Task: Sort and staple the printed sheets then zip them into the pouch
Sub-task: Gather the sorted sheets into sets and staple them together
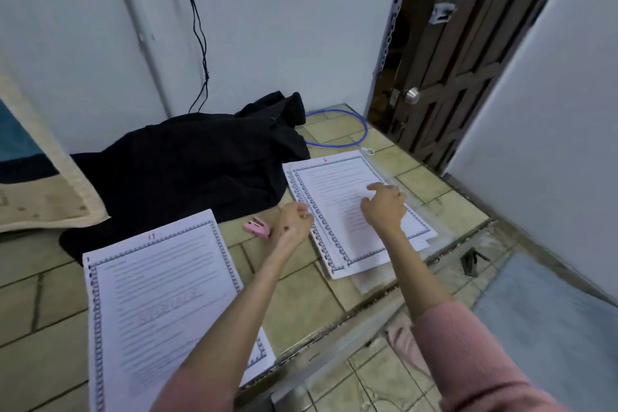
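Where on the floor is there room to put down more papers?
Bare tiles show between the near stack of sheets and the far stack, under the left forearm. More lie behind the far stack by the blue cable. It is crowded around the pink stapler, black cloth and left hand.

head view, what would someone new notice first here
Two stacks of white printed sheets with blue patterned borders lie on the tiled floor: one near left, one further right lying on a clear plastic pouch. Both hands work at the right stack: the left hand at its edge, the right hand over it. A small pink stapler sits between the stacks.
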Motion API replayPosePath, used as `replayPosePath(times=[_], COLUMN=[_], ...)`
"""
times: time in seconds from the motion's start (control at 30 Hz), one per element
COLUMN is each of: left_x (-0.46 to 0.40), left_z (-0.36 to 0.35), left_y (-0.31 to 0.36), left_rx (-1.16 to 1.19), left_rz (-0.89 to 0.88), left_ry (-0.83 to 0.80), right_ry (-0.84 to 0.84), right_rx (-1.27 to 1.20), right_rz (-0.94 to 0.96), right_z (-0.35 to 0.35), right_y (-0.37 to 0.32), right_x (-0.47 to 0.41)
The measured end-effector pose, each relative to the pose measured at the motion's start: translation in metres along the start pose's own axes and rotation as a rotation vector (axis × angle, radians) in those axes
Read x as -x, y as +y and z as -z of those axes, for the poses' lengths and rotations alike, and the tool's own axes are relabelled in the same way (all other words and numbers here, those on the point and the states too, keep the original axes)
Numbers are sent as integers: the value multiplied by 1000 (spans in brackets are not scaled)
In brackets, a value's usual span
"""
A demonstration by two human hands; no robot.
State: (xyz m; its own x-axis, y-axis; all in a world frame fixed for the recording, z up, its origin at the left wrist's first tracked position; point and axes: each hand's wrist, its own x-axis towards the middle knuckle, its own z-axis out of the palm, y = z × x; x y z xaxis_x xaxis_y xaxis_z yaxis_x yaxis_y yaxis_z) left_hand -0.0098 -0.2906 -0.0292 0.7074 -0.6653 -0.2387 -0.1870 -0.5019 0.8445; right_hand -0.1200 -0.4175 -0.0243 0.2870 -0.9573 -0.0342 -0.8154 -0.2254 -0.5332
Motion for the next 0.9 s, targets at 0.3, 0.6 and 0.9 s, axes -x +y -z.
replayPosePath(times=[0.3,0.6,0.9], left_x=[-24,-23,-11], left_z=[-26,-17,-8], left_y=[13,7,10], left_rx=[-144,-51,155], left_rz=[114,175,58], left_ry=[63,39,215], right_ry=[-184,-209,-109], right_rx=[195,121,-4], right_rz=[-160,-264,-174], right_z=[10,11,15], right_y=[33,28,25], right_x=[-25,-26,-22])
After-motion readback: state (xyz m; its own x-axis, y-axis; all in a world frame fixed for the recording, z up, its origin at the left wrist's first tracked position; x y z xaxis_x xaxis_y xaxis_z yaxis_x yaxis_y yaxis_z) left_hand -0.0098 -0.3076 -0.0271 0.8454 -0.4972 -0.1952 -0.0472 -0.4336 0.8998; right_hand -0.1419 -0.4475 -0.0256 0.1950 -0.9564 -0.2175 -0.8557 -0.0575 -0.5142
